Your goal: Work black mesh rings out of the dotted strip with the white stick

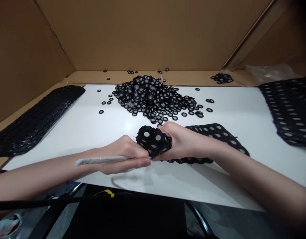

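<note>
My left hand (128, 155) is closed around a thin tool with a white-wrapped handle (100, 160). Its tip meets the edge of a black sheet and cannot be made out. That black sheet (217, 132), set with rows of pale round discs, curls up at its left end, where my right hand (176, 139) grips it between thumb and fingers. The rest of it lies on the white board under my right forearm. Just beyond my hands spreads a heap of small black rings with pale centres (150, 96).
A long black bundle (40, 116) lies at the left edge of the white board (93, 132). At the right rests another black dotted sheet (294, 113). A small ring pile (221, 78) sits at the back near clear plastic (269, 73). Cardboard walls (148, 36) enclose the sides and back.
</note>
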`<state>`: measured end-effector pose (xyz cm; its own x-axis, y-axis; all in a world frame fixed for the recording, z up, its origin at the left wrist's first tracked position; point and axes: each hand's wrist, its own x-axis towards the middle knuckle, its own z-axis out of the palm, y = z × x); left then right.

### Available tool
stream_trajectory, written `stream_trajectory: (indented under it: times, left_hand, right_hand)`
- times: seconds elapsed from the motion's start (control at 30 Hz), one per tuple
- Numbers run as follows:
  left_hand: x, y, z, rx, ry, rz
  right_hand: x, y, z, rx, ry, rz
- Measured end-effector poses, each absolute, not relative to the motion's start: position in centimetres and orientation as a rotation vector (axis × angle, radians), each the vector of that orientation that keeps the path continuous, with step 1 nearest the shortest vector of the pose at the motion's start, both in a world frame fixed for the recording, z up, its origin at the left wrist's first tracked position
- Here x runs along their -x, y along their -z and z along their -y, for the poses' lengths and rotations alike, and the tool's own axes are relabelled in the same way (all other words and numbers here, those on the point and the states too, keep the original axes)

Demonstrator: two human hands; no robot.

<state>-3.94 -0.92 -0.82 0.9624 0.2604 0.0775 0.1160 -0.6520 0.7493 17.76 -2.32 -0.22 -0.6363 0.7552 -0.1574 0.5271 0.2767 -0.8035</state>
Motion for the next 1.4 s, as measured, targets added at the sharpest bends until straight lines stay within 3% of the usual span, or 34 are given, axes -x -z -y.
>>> stream_trajectory:
  times: [0.2, 0.43, 0.63, 0.87, 1.4]
  left_hand:
    - [3.9, 1.3, 0.9, -2.243, -0.275, -0.239]
    - [4.7, 0.5, -1.1, -1.609, -0.473, -0.446]
    - [5.3, 0.5, -3.4, -1.757, -0.654, -0.635]
    - [5.4, 2.1, -3.8, -1.881, -0.594, -0.708]
    - [5.2, 1.8, -3.3, -2.115, -0.512, -0.636]
  right_hand:
    - [-17.7, 0.1, 2.1, 1.187, -1.289, 2.297]
    - [-17.7, 0.1, 0.8, 1.339, -0.942, 2.361]
    - [-16.7, 0.7, -0.7, 1.219, -0.847, 2.317]
    - [-14.9, 2.5, -1.3, 1.356, -0.625, 2.192]
    - [-14.0, 3.3, -0.6, 1.311, -0.554, 2.095]
